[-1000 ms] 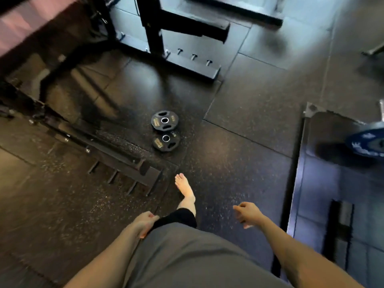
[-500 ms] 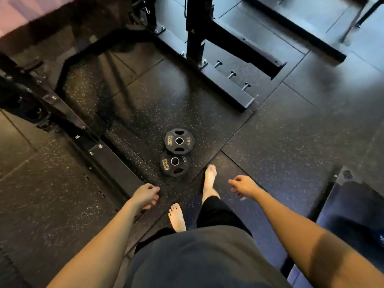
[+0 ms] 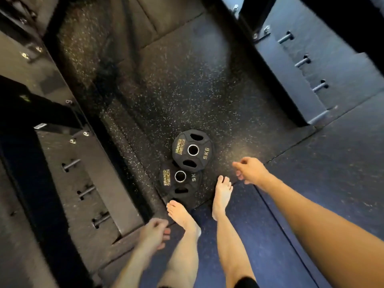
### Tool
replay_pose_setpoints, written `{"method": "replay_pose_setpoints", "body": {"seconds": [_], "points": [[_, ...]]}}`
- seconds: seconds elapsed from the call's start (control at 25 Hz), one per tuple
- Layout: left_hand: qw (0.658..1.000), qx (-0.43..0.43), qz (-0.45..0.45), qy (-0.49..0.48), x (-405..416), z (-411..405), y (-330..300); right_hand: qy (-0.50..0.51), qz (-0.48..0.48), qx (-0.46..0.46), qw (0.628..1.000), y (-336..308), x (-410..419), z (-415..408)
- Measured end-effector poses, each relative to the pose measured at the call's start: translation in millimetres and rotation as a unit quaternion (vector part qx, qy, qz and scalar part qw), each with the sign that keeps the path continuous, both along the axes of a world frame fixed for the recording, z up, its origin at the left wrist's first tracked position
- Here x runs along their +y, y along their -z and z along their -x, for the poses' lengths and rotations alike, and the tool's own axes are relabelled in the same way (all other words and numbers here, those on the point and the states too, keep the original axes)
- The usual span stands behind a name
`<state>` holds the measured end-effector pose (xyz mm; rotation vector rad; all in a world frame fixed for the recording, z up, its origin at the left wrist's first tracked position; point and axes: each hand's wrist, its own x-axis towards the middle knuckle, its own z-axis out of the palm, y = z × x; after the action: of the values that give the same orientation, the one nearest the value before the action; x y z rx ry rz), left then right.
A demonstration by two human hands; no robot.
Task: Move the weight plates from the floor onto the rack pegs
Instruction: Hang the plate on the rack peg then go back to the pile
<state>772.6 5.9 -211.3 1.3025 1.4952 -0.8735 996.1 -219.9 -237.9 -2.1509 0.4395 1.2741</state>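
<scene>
Speckled floor now shows both plates [image 3: 188, 163] at the feet, left hand [image 3: 152, 232] and right hand [image 3: 250, 170] loosely curled, empty.

We find the scene dim overall, with a warm pool of light on the speckled rubber floor [image 3: 187, 84] at centre and a bright patch just beside the right hand [image 3: 252, 170]. The rack base at upper right [image 3: 291, 75] reads cooler and bluish. Deep shadow swallows the left edge and the top right corner. Lettering on the upper weight plate [image 3: 192, 150] is legible, so focus holds at centre. Motion blur smears the left hand [image 3: 152, 232] and the rack base at left [image 3: 89, 183]. Wide-angle distortion bends straight edges toward the borders.
</scene>
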Motion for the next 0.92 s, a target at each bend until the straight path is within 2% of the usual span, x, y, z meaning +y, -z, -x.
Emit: {"method": "replay_pose_setpoints", "body": {"seconds": [0.28, 0.44, 0.6, 0.68, 0.76, 0.84, 0.88, 0.92], "points": [[0.991, -0.029, -0.008, -0.133, -10, -78, 266, -0.077, 0.001, -0.064, 0.995, 268, 60, -94], [0.982, -0.051, 0.031, -0.182, -21, -108, 370, -0.164, 0.051, -0.102, 0.98, 371, 82, -107], [0.962, -0.066, -0.024, -0.264, -38, -127, 406, -0.167, 0.061, -0.154, 0.972, 412, 103, -106], [0.959, -0.052, -0.06, -0.274, -44, -134, 416, -0.222, 0.078, -0.187, 0.954, 417, 110, -107], [0.959, -0.05, -0.074, -0.27, -46, -135, 422, -0.33, 0.094, -0.212, 0.915, 418, 118, -113], [0.961, -0.053, -0.078, -0.26, -46, -131, 425, -0.46, 0.115, -0.219, 0.853, 414, 125, -119], [0.962, -0.056, -0.08, -0.255, -43, -128, 425, -0.503, 0.121, -0.219, 0.827, 410, 127, -120], [0.965, -0.06, -0.084, -0.241, -39, -126, 419, -0.52, 0.123, -0.211, 0.818, 406, 126, -119]]}}
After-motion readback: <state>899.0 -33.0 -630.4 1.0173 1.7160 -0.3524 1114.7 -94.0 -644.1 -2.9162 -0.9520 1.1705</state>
